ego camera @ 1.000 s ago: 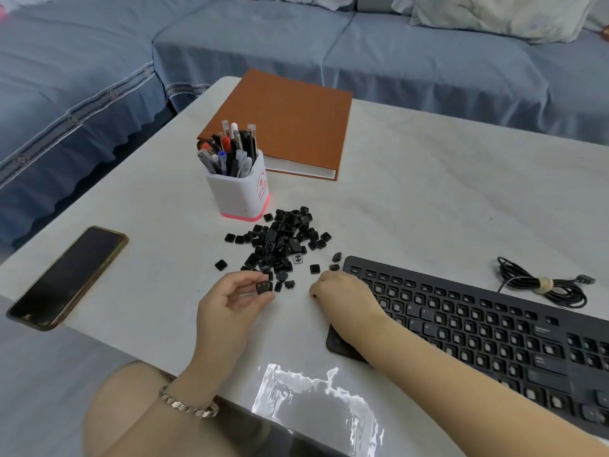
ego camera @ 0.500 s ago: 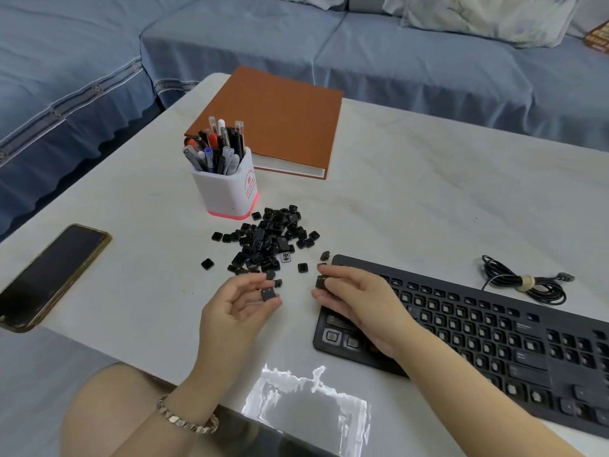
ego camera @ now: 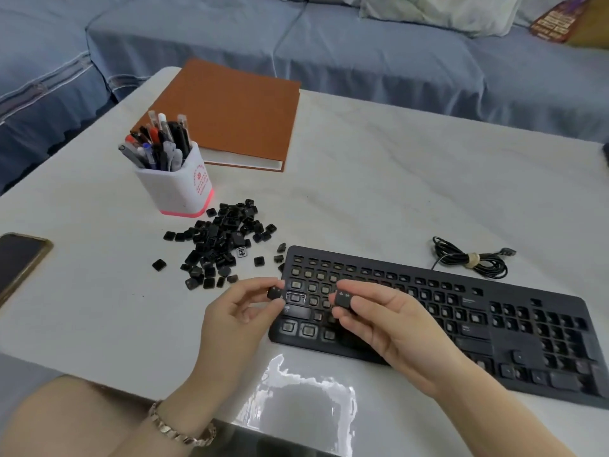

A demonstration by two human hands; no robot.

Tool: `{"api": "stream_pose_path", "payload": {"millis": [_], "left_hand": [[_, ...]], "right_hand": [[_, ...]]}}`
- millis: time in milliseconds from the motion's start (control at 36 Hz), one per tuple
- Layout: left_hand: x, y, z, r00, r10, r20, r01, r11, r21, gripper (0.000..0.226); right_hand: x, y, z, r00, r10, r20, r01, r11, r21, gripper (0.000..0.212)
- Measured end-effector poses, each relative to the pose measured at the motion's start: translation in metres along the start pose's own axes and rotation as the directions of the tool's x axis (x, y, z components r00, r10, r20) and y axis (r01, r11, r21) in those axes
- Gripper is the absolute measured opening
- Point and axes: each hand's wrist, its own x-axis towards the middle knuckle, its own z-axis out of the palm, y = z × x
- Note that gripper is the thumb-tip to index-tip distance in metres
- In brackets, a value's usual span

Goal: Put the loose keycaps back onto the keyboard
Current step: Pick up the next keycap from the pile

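Since both keycaps need matching to slots, left hand (ego camera: 235, 311) pinches one keycap (ego camera: 275, 292) and right hand (ego camera: 379, 319) pinches another keycap (ego camera: 342, 299) legend-up over the keyboard (ego camera: 494, 328).

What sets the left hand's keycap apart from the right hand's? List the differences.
The right keycap, in the right hand, looks wider than the left keycap, in the left hand. The right keycap's white legend shows clearly; the left keycap's is faint. Both are black, pinched at fingertips at the keyboard's left end.
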Motion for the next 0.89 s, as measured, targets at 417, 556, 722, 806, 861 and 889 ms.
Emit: {"api": "stream_pose_path", "payload": {"millis": [417,556,722,806,861,889], "left_hand": [[-0.013,0.001,0.038,0.993,-0.059,0.101,0.049,0.994,0.094,0.034],[-0.016,0.002,0.047,0.991,-0.067,0.118,0.049,0.988,0.149,0.033],[-0.013,-0.005,0.050,0.986,-0.105,0.126,0.080,0.979,0.189,0.035],[-0.011,-0.012,0.046,0.987,-0.120,0.106,0.094,0.970,0.222,0.037],[-0.009,-0.016,0.043,0.988,-0.123,0.097,0.096,0.965,0.243,0.036],[-0.008,-0.017,0.042,0.988,-0.120,0.095,0.092,0.962,0.257,0.035]], "right_hand": [[-0.024,0.005,-0.037,0.996,0.048,-0.080,-0.054,0.996,-0.073,0.026],[-0.029,0.006,-0.052,0.990,-0.050,-0.132,-0.016,0.890,-0.455,0.028],[-0.026,0.011,-0.067,0.964,-0.174,-0.201,0.013,0.787,-0.617,0.025],[-0.022,0.016,-0.075,0.947,-0.200,-0.251,-0.002,0.777,-0.629,0.021],[-0.019,0.018,-0.077,0.941,-0.220,-0.256,-0.005,0.748,-0.663,0.018],[-0.018,0.019,-0.078,0.938,-0.235,-0.255,-0.001,0.734,-0.679,0.018]]}}
